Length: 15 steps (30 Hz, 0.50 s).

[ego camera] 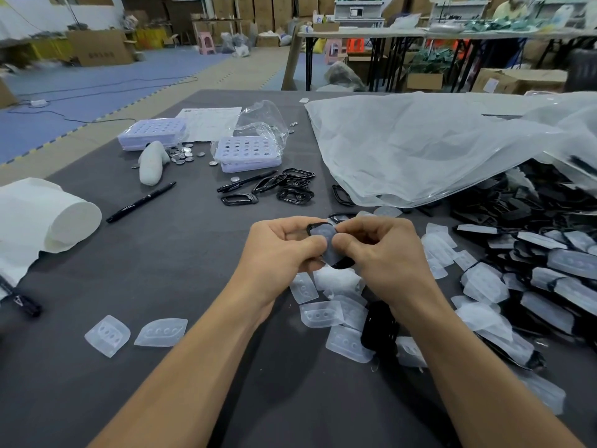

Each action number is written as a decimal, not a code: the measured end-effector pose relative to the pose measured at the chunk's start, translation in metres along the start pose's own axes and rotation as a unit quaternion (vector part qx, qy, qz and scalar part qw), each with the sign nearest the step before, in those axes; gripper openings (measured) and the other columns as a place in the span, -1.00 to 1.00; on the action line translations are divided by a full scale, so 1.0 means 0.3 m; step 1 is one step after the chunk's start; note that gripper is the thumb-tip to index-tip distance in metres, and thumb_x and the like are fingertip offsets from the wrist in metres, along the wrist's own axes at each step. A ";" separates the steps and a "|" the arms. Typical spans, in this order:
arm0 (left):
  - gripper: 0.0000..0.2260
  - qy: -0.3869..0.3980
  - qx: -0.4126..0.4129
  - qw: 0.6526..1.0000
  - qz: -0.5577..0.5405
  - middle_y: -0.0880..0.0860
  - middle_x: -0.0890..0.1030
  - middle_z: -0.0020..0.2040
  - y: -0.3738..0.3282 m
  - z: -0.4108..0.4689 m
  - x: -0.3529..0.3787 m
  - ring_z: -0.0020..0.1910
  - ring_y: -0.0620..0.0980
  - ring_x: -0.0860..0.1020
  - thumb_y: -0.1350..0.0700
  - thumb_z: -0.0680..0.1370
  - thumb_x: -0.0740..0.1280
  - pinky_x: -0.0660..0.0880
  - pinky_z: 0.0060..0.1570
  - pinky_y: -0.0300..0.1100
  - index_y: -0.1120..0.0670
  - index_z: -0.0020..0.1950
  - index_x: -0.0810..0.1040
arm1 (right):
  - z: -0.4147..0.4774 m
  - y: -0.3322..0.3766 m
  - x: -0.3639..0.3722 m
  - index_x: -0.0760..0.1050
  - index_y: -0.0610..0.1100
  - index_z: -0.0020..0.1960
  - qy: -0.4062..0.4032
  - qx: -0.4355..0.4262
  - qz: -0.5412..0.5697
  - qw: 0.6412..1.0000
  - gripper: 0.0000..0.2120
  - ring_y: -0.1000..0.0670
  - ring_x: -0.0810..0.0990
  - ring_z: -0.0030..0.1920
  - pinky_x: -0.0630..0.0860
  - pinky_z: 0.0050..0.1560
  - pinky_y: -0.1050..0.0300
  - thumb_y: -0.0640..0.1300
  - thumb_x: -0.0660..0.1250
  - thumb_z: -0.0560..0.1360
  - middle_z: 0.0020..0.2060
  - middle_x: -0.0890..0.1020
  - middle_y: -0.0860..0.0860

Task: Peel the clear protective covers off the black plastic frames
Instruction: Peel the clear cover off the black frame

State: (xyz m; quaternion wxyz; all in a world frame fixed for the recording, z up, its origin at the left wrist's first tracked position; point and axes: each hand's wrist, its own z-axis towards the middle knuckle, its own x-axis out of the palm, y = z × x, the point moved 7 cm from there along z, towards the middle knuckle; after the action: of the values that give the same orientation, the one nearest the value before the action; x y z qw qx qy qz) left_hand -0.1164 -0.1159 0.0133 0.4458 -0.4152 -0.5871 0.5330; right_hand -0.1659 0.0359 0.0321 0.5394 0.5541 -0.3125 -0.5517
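Progress: you are working partway through the batch. A few bare frames (290, 187) are lying beyond the grip, and peeled covers (319, 313) are lying loose just beneath it and nearer you.
Remaining: a large heap of covered frames (549, 279) is waiting out to the right of the grip, spilling from under a plastic bag (420, 150). By my reckoning, most of the job is still sitting ahead of you.
Left grip (281, 247): your fingers are curling round the left side of the black frame (318, 228), with the thumb pressing on its face.
Right grip (381, 250): your thumb and curled fingers are pinching the clear cover (328, 244) at the frame's right side.
Cover state: it is lying across the frame, not yet off. I cannot tell whether an edge is lifting.
Location: you are holding the frame between both grips, raised above the counter (161, 253).
Facing: the covered face is turning up toward you.
Long axis: it is running slantwise, from the far end by your left fingers to the near end below your right thumb.
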 end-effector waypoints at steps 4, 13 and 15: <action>-0.86 -0.025 -0.010 1.000 0.015 0.11 0.73 -0.25 0.001 -0.001 -0.011 -0.42 -0.10 0.61 0.29 0.55 0.44 0.56 -0.34 -0.29 0.10 -0.05 0.78 | -0.001 -0.005 0.002 0.73 0.05 -0.22 0.004 0.003 -0.007 1.000 -0.80 0.09 0.71 -0.31 0.61 -0.25 0.24 -0.25 0.50 0.44 -0.35 0.72 0.07; -0.81 -0.099 0.004 0.995 -0.028 0.21 0.74 -0.23 -0.009 -0.008 -0.023 -0.32 0.10 0.73 0.41 0.52 0.39 0.65 -0.32 -0.16 0.19 -0.12 0.76 | -0.003 -0.014 0.030 0.67 0.02 -0.18 0.029 0.019 0.013 0.999 -0.82 0.14 0.59 -0.44 0.48 -0.36 0.30 -0.25 0.47 0.47 -0.39 0.69 0.10; -0.82 -0.101 0.004 0.995 -0.019 0.22 0.74 -0.22 -0.008 -0.005 -0.024 -0.30 0.13 0.72 0.41 0.51 0.38 0.68 -0.27 -0.10 0.20 -0.11 0.75 | -0.001 -0.020 0.026 0.68 0.00 -0.19 0.020 0.028 0.030 0.999 -0.79 0.11 0.55 -0.48 0.45 -0.41 0.31 -0.30 0.44 0.47 -0.43 0.67 0.09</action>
State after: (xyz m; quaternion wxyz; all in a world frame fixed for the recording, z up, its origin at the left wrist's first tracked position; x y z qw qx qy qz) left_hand -0.1132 -0.1225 0.0150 0.3963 -0.3465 -0.6345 0.5660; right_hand -0.1654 0.0299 0.0243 0.5461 0.5699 -0.3332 -0.5157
